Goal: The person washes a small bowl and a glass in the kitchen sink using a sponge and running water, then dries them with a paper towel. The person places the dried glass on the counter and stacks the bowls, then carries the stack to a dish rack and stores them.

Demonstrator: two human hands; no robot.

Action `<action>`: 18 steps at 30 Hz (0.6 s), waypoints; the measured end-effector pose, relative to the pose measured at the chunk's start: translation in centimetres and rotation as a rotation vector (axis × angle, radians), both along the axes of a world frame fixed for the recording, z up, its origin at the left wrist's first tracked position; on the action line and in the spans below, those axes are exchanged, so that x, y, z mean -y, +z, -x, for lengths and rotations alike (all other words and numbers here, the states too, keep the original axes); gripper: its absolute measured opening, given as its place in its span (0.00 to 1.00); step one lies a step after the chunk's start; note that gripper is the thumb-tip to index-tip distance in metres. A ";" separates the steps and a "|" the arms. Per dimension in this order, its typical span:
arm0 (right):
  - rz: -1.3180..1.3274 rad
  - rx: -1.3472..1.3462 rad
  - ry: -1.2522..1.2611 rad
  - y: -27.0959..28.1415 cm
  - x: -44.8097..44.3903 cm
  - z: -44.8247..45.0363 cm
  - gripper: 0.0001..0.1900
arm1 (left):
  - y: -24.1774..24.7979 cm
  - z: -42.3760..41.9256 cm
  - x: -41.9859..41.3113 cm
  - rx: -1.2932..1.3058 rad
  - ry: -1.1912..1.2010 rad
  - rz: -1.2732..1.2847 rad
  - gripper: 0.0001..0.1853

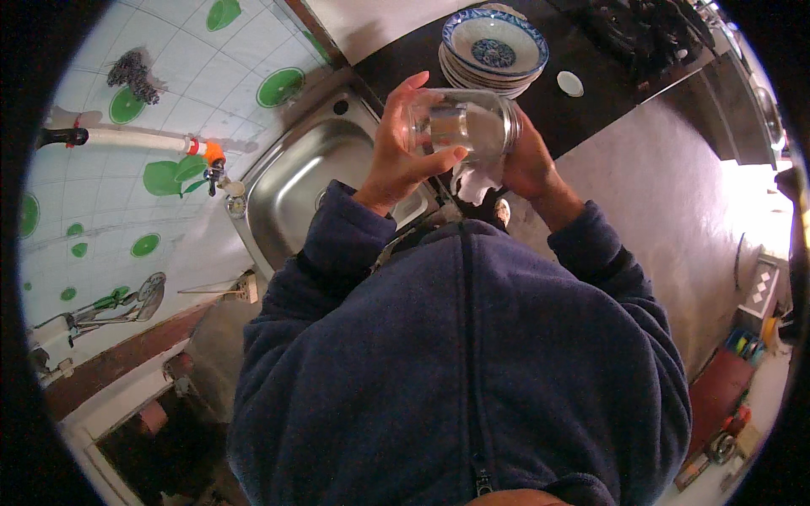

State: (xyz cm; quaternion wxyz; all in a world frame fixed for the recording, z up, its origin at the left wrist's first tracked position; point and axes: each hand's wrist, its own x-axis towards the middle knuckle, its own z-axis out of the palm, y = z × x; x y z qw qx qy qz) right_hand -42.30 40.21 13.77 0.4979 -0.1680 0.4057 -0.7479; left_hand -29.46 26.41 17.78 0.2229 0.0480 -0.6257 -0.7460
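Note:
A clear glass jar (459, 123) lies on its side in the air in front of my chest, its threaded mouth facing right. Around its base end is my left hand (398, 148), thumb along the near side and fingers behind. At the mouth end, my right hand (535, 161) holds a white cloth or paper (474, 183), which hangs below the jar. The jar's rim partly covers the right fingers, so whether they reach inside is unclear.
A stainless steel sink (285, 171) is on the left, under a tap (215, 171) on the tiled wall. Stacked blue-rimmed bowls (493, 50) and a small white lid (569, 83) rest on the dark counter (595, 117). A gas stove (652, 31) stands at far right.

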 end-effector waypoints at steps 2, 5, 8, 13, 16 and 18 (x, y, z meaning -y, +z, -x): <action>0.081 -0.083 0.060 0.1 0.2 -0.9 0.29 | -0.2 0.1 -0.2 -0.050 0.014 0.038 0.51; 0.268 0.523 0.188 -0.2 0.1 -1.3 0.28 | -0.8 0.2 -0.4 -0.092 0.059 0.176 0.50; 0.121 0.574 0.198 -1.1 -0.5 -0.6 0.31 | -1.8 0.3 -0.1 -0.091 0.158 0.357 0.50; -0.372 0.373 0.086 -3.1 -3.0 0.8 0.30 | -3.5 0.5 2.8 -0.057 0.341 0.291 0.46; -0.675 -0.144 -0.094 -3.6 -5.2 1.1 0.21 | -3.9 0.1 4.5 -0.030 0.400 0.322 0.43; -0.653 -0.389 -0.129 -3.7 -6.3 1.5 0.18 | -3.8 0.0 4.4 0.051 0.373 0.369 0.42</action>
